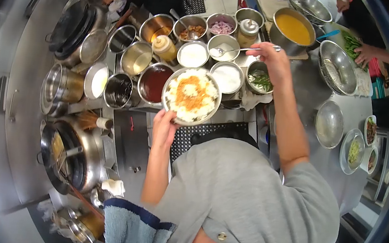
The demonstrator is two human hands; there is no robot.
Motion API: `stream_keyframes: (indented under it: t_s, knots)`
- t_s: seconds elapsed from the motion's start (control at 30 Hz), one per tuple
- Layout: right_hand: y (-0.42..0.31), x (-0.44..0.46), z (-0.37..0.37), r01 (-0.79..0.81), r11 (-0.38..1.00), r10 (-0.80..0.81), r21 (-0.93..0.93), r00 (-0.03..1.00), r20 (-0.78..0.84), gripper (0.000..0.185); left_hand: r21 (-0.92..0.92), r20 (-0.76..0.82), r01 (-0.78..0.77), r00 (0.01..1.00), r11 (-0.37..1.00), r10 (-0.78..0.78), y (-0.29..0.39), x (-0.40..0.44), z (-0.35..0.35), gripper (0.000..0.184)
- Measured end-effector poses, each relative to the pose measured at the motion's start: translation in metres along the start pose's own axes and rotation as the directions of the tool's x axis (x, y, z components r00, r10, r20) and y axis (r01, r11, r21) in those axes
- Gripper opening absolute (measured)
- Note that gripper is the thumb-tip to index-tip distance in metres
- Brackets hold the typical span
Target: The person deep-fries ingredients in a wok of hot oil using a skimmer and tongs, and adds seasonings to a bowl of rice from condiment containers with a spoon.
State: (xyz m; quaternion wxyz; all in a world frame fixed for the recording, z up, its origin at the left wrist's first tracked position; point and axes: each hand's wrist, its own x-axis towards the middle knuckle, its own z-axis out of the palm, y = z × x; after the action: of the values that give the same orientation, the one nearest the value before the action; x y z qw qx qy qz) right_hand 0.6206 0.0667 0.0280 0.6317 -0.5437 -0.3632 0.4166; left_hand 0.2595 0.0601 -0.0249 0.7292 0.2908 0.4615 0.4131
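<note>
My left hand [164, 126] grips the near left rim of a metal bowl [191, 122]. In the bowl lies crumbly white food [205, 91] with orange-brown seasoning [189, 102] scattered over it. My right hand [273, 62] is closed around the handle of a spoon [248, 50]. The spoon's head reaches into or over a metal pot of white powder [231, 42]; whether it touches the powder I cannot tell. Nearer to me stands a pot of white granules [225, 78], right beside the bowl. Under my right wrist is a pot with green leaves [260, 81].
Several pots crowd the counter, including dark red sauce [154, 82], chopped onion [221, 27] and a squeeze bottle [164, 47]. Woks [76, 151] line the left. At right stand a pot of yellow liquid [293, 29] and a colander [338, 66]. Co-workers' hands [369, 53] show at the far edges.
</note>
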Motion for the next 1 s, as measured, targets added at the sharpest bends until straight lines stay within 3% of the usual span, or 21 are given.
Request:
stream_keyframes:
  t_s: [0.03, 0.1, 0.2, 0.3, 0.43, 0.7, 1.0]
  knots:
    - [-0.016, -0.009, 0.005, 0.022, 1.000, -0.023, 0.016, 0.998, 0.059, 0.028, -0.015, 0.018, 0.000, 1.000, 1.000, 0.000, -0.001, 0.003, 0.006, 0.023]
    - [-0.043, -0.025, 0.024, 0.201, 0.951, -0.188, -0.233, 0.979, 0.076, 0.027, 0.001, 0.036, 0.035, 0.999, 0.999, -0.035, -0.003, 0.009, 0.012, 0.019]
    - [-0.047, -0.029, 0.035, 0.267, 0.863, -0.288, -0.429, 0.957, 0.017, 0.027, -0.008, 0.033, 0.052, 0.998, 0.999, -0.051, 0.001, 0.005, 0.016, 0.018]
    - [-0.008, -0.017, 0.023, 0.217, 0.897, -0.176, -0.385, 0.975, 0.139, 0.028, -0.024, 0.027, 0.042, 0.999, 0.999, -0.041, 0.000, -0.005, 0.000, 0.018]
    - [0.023, -0.033, 0.035, 0.097, 0.808, -0.033, -0.582, 0.992, 0.119, 0.032, 0.015, -0.050, 0.028, 0.998, 1.000, -0.027, 0.001, -0.022, -0.035, 0.019]
    - [0.045, -0.035, 0.039, 0.034, 0.811, -0.013, -0.584, 0.999, 0.039, 0.032, 0.006, -0.123, -0.019, 0.992, 1.000, 0.020, 0.001, -0.039, -0.064, 0.027]
    - [0.065, -0.035, 0.024, -0.021, 0.850, 0.020, -0.526, 1.000, -0.009, 0.035, 0.009, -0.076, -0.018, 0.997, 1.000, 0.018, 0.005, -0.035, -0.061, 0.025]
